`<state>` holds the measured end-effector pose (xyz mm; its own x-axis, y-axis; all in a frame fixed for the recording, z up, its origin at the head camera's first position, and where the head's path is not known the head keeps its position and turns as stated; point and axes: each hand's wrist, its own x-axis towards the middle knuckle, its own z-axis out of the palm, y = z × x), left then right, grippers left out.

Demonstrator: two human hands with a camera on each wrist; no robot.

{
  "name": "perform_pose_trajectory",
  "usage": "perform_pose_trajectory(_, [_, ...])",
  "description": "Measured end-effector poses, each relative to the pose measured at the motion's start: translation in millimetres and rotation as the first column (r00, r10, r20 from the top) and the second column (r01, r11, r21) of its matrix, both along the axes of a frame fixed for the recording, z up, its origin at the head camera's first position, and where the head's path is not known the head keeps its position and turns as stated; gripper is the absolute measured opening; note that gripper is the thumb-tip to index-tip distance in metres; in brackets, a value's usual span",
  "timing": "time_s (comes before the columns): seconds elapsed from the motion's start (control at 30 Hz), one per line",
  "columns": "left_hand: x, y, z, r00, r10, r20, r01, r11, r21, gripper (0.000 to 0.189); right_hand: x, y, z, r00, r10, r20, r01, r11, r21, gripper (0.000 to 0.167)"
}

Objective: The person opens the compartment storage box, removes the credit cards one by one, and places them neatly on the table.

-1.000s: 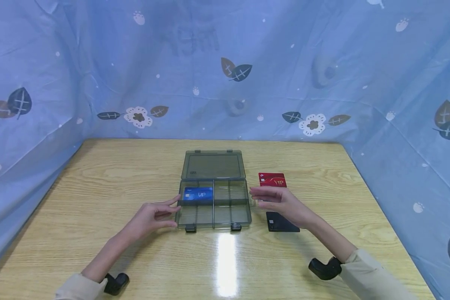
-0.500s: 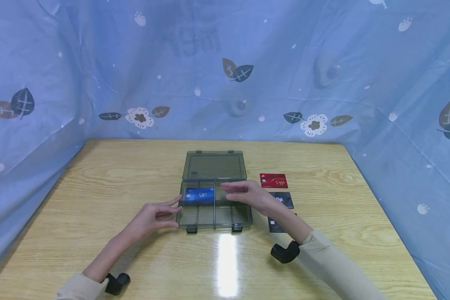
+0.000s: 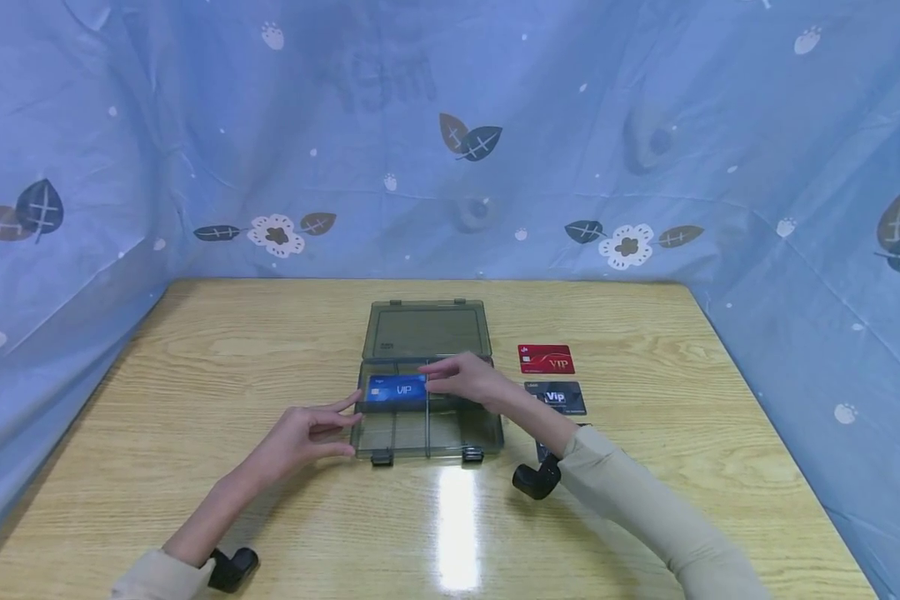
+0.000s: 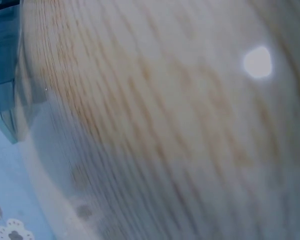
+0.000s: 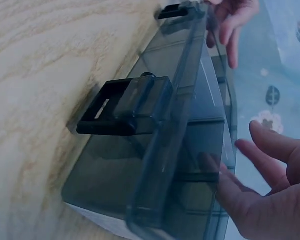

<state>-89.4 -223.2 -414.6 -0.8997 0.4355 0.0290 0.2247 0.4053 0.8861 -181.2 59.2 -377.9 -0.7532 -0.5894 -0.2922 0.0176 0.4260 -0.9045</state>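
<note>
A clear grey plastic box [image 3: 408,433] with divided compartments stands with its lid [image 3: 427,332] laid back. In its rear left compartment is a blue VIP card [image 3: 397,389]. My right hand [image 3: 468,382] reaches over the box, fingertips at the card's right end by the central divider. In the right wrist view, the right hand's thumb [image 5: 275,142] and fingers are spread apart, some dipping behind the box wall; no grip on the card shows. My left hand [image 3: 311,429] touches the box's left edge with extended fingers. The left wrist view shows mostly tabletop.
Right of the box lie a red VIP card [image 3: 546,359], a dark grey Vip card [image 3: 562,400] and a black card, partly hidden beneath the right forearm. Two black latches [image 3: 472,454] project from the box's front. Blue patterned cloth [image 3: 450,167] surrounds the wooden table [image 3: 270,333].
My right hand has travelled left, from above the loose cards, across the rear right compartment, to the blue card's right end. The left hand has stayed at the box's edge.
</note>
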Motion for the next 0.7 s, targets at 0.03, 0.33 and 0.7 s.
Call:
perform_pose_trajectory(0.03, [0.1, -0.3, -0.4, 1.0, -0.001, 0.001, 0.001, 1.0, 0.0, 0.046, 0.2, -2, 1.0, 1.0, 0.005, -0.002, -0.005, 1.0, 0.017, 0.037])
perform_pose_trajectory(0.33, [-0.5, -3.1, -1.6, 1.0, -0.001, -0.005, 0.001, 1.0, 0.01, 0.044, 2.4, -31, 13.3, 0.998, 0.063, -0.001, -0.061, 0.969, 0.24, 0.039])
perform_pose_trajectory(0.7, [-2.0, -0.7, 1.2, 1.0, -0.002, 0.008, 0.002, 1.0, 0.017, 0.045, 10.4, -53, 16.3, 0.996, 0.082, 0.017, -0.081, 0.891, 0.448, 0.034])
